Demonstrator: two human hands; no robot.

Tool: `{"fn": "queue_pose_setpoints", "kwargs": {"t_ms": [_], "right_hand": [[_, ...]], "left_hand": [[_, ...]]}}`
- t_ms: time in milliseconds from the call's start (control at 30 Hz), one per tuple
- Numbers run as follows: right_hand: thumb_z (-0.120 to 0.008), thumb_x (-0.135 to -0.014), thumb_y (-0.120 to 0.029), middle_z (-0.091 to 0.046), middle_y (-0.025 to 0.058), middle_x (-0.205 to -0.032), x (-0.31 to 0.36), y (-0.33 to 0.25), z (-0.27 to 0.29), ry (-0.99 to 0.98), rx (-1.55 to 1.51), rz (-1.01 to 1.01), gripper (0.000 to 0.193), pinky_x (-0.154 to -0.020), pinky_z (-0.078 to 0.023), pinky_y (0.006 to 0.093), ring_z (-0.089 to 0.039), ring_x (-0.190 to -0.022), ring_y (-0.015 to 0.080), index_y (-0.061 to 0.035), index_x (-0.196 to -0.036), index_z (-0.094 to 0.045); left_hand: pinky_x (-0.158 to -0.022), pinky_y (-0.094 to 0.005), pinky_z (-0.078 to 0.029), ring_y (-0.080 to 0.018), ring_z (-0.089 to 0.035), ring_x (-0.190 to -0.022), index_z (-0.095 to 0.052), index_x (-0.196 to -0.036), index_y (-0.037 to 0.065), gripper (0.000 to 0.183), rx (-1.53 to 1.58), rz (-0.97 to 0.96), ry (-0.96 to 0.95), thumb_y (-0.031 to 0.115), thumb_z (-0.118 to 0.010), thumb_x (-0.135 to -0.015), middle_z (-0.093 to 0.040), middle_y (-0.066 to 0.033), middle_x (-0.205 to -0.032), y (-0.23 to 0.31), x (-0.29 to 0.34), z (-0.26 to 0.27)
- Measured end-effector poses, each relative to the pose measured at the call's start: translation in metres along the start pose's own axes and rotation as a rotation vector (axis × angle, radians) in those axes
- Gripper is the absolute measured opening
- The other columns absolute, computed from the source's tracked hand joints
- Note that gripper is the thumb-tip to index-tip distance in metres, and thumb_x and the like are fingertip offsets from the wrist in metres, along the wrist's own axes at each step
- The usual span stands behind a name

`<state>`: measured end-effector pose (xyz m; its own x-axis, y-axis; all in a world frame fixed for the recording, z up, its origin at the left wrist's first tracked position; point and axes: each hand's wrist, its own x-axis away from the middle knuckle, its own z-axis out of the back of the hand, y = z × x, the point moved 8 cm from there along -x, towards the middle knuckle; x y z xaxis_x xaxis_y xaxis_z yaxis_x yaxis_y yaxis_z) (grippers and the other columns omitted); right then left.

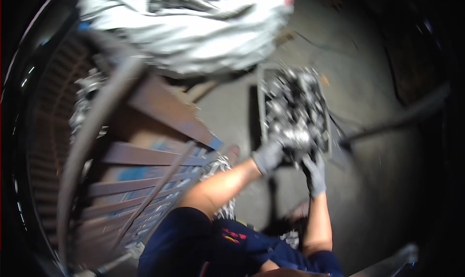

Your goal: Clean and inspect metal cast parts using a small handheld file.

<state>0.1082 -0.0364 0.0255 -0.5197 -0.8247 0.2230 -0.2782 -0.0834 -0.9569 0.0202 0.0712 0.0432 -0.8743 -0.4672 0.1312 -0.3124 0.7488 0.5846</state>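
Observation:
A rectangular bin (263, 107) stands beyond my hands, heaped with shiny metal parts (295, 100) whose exact kind is lost in motion blur. Both my hands wear grey gloves and reach over the bin's near end. My left hand (270, 156) is at the near left corner, its fingertips smeared against a bright clump of the parts. On the other side of that clump is my right hand (315, 173), thumb side toward the left hand. Blur hides whether either hand grips a part.
A large white sack (208, 44) holding more metal pieces stands at the far left. Beside my left arm is a rusty slatted metal frame (160, 102) with a thick curved bar (94, 127). A dark bar or hose (397, 122) extends right of the bin. Grey concrete floor (358, 190) lies below.

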Motion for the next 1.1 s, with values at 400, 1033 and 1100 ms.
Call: {"fn": "queue_pose_setpoints", "kwargs": {"t_ms": [400,1033,1100], "right_hand": [[-0.060,-0.088,-0.024,-0.064,-0.0015,-0.096,0.005,0.036,0.015,-0.137,-0.192,-0.310,0.033,-0.049,-0.032,0.0143,-0.042,-0.060,-0.0009,-0.0089,-0.117,-0.058],[-0.061,-0.085,-0.013,-0.066,-0.0013,-0.090,-0.002,0.055,0.029,0.025,-0.220,-0.320,0.031,-0.043,-0.032,0.0135,-0.044,-0.054,0.0003,-0.0089,-0.116,-0.058],[-0.060,-0.086,-0.015,-0.066,-0.0010,-0.090,-0.004,0.055,0.030,0.040,-0.167,-0.316,0.035,-0.044,-0.031,0.0136,-0.044,-0.053,0.0002,-0.0073,-0.120,-0.055]], "left_hand": [[-0.088,-0.0271,-0.048,-0.0168,-0.058,-0.099,-0.055,-0.110,0.004,0.031,0.079,0.034,0.038,-0.007,-0.057,-0.080,-0.059,-0.0096,-0.111,-0.032,-0.026,0.057],[-0.094,-0.0331,-0.041,-0.0202,-0.055,-0.106,-0.046,-0.126,0.000,0.045,-0.100,0.075,0.029,0.003,-0.052,-0.081,-0.057,-0.0107,-0.117,-0.015,-0.008,-0.002],[-0.096,-0.0342,-0.040,-0.0211,-0.053,-0.110,-0.045,-0.127,0.000,0.046,-0.038,0.051,0.028,0.004,-0.051,-0.081,-0.057,-0.0114,-0.118,-0.019,-0.017,0.010]]}}
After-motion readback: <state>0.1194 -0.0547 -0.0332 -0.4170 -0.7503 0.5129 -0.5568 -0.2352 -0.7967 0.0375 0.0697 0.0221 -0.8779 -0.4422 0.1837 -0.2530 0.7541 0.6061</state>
